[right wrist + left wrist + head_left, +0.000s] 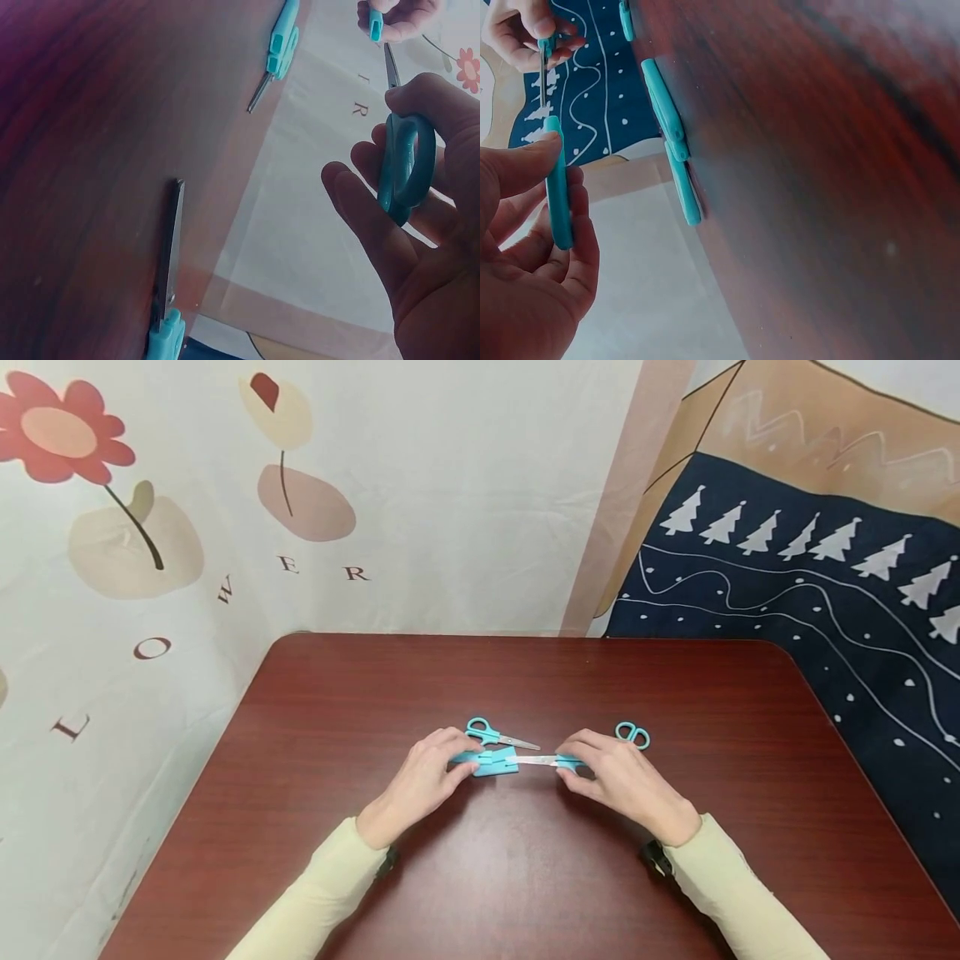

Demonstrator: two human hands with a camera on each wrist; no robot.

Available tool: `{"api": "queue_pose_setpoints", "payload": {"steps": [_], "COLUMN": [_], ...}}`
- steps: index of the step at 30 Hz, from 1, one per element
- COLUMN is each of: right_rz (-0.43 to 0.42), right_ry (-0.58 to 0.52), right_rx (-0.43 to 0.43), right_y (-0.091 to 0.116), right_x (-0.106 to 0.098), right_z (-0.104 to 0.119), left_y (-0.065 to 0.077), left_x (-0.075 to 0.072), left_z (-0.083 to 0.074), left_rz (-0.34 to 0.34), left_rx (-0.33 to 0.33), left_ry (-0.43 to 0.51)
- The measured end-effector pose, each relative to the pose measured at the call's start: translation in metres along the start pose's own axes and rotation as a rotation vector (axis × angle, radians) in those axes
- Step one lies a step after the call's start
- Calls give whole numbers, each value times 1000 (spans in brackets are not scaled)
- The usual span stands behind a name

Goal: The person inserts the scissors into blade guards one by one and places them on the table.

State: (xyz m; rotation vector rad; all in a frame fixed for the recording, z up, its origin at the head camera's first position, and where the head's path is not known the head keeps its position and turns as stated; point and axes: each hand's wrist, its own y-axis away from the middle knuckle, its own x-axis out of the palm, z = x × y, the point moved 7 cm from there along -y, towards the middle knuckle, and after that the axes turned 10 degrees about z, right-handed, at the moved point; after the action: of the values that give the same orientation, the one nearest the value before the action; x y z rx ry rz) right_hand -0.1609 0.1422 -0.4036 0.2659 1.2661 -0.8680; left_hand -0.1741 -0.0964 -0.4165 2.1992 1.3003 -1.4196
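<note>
Homelike room: flower-print cloth (450, 502), tree-print cloth (780, 572), brown table (480, 885)

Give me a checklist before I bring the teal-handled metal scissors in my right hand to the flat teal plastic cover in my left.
1. Right hand gripping the teal-handled scissors at the handles: ok.
2. Left hand pinching the teal cover: ok.
3. Scissor blades closed together: ok.
4. Cover's open end turned towards the blades: ok.
5. Left hand's fingers off the blades: ok.
6. Blades exactly lined up with the opening: cannot tell from these angles.
</note>
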Motion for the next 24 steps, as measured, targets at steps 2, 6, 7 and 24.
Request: {"api": "queue_pose_setpoints", "payload": {"steps": [2,6,7,24], "right_rz": [-6,-19,-20,-26], "right_ry": [-4,-13,-14,-6], "right_rx": [-8,-27,-29,-35], "right_y": [-1,-2,-2,-5], "right_x": [1,2,2,2], "right_z": [1,3,3,7], "left_y": [0,0,0,0], "left_x": [0,1,1,3], "left_z": [-1,-2,-2,-8], "left_rz": [-2,-5,-5,-13], "left_rx": [0,-4,-6,16], "left_ry": [5,19,22,55]}}
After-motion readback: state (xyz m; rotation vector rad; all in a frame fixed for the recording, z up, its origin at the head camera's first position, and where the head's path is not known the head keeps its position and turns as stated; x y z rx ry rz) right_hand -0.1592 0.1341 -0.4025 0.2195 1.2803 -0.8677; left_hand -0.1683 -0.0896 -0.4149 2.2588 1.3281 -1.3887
